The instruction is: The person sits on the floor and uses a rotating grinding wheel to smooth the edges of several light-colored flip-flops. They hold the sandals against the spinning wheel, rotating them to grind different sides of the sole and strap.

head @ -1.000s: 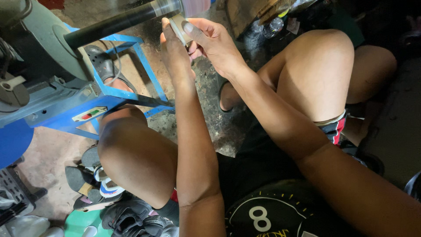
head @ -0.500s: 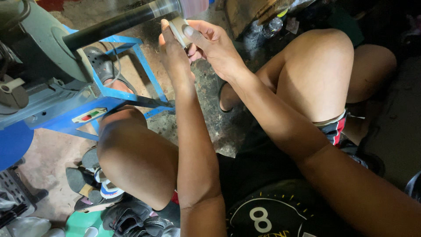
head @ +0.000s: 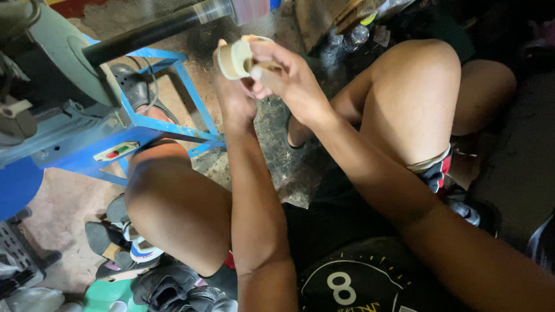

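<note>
**Pale sole piece held up beside the spinning shaft**

A seated person raises a small, pale cream piece (head: 236, 59), rounded at its end and flat-faced like a shoe heel or sole part, just below the dark shaft (head: 144, 34) of a blue-framed grinding machine (head: 173, 124). The left hand (head: 234, 95) cups the piece from behind and beneath, its fingers curled and pressed against the back. The right hand (head: 286, 78) comes over from the other side, its fingers (head: 267, 55) closed in a pinch on the piece's near edge. The piece sits apart from the pinkish abrasive drum (head: 250, 10) at the shaft's end, near but not touching.

By the look of it, the step in hand is inspecting or re-gripping the piece between passes at the wheel; a further pass would call for a firm two-handed hold and an even presentation of the edge, fingertips kept well back from the drum.

The piece looks matte and smooth, like rubber or moulded foam. The shaft is dull black metal; the frame is painted steel tubing with a red-and-green switch (head: 115, 152) on its rail. The concrete floor (head: 277, 144) is stained and gritty. Worn shoes and sandals (head: 133, 254) lie heaped by the person's left knee.
</note>
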